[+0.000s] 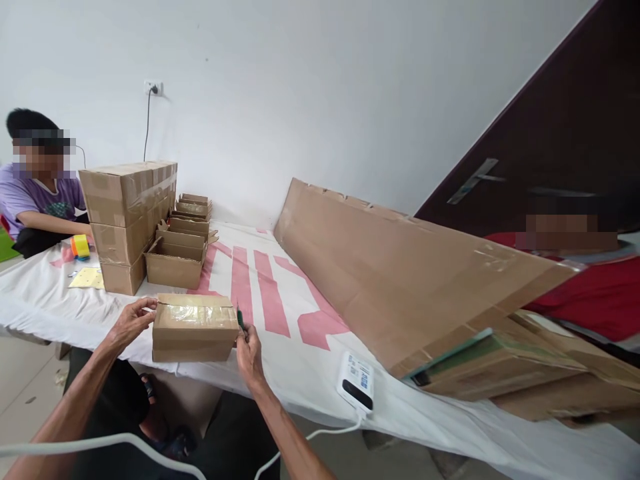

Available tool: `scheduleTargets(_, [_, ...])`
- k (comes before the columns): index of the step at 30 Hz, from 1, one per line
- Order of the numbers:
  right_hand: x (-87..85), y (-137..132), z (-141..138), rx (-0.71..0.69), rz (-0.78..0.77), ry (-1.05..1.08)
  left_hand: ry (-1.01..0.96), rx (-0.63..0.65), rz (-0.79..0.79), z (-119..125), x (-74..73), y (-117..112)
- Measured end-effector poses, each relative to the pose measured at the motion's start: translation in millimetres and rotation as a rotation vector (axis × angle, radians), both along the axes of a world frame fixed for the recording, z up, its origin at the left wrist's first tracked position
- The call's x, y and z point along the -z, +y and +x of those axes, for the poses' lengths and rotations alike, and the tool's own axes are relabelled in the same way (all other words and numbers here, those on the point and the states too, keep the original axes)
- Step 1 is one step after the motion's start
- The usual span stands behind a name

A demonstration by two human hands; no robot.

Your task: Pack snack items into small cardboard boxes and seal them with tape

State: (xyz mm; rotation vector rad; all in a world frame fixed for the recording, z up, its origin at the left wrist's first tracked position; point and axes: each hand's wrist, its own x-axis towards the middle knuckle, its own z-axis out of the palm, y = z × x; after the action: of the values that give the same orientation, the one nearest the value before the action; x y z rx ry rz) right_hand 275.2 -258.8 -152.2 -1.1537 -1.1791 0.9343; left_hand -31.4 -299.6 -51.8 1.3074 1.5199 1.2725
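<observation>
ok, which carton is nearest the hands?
The lone clear-taped carton between the left hand and right hand; the stacked cartons and open cartons stand farther back.

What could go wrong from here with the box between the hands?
The taped box sits at the near edge of the table, so a careless push might tip it off. The right hand holds a small green object against the box's side; if it is sharp, which I can't tell, it could scratch the cardboard. The white cable passes near the right forearm; a snag might drag the white device.
</observation>
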Motion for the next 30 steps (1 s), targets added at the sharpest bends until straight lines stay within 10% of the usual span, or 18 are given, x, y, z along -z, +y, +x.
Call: scheduleTargets(30, [3.4,1,7,0.034,-0.009,-0.040,0.218,0.253,0.228,3,-8.8,-8])
